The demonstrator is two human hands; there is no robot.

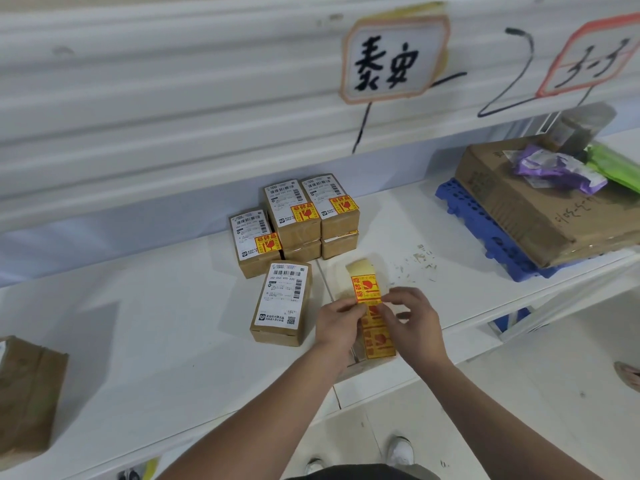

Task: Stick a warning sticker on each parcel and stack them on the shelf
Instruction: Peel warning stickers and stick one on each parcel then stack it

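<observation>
Status: mid-peel on sticker strip (367, 289), held raised over front edge of shelf (173, 327). Pinching strip's left edge with left hand (337, 325), apparently to anchor the backing. Nipping right edge of the sticker with thumb and forefinger of right hand (414, 323), likely to lift it clear. Both sets of fingers curled onto the strip, nothing else held. Used backing curling up and away behind, rest of strip hanging below the hands.

Next target, by the look of it: bare parcel (282, 303), flat, label up, near front edge, just left of left hand, not touching any finger. Probably parked there for a short reach once sticker is free.

Finished stack (292, 216) toward back edge, mid-shelf, well apart from hands; stickers visible on three tops.

Also on shelf: carton (519, 209) on blue pallet (485, 230) at right end.
</observation>
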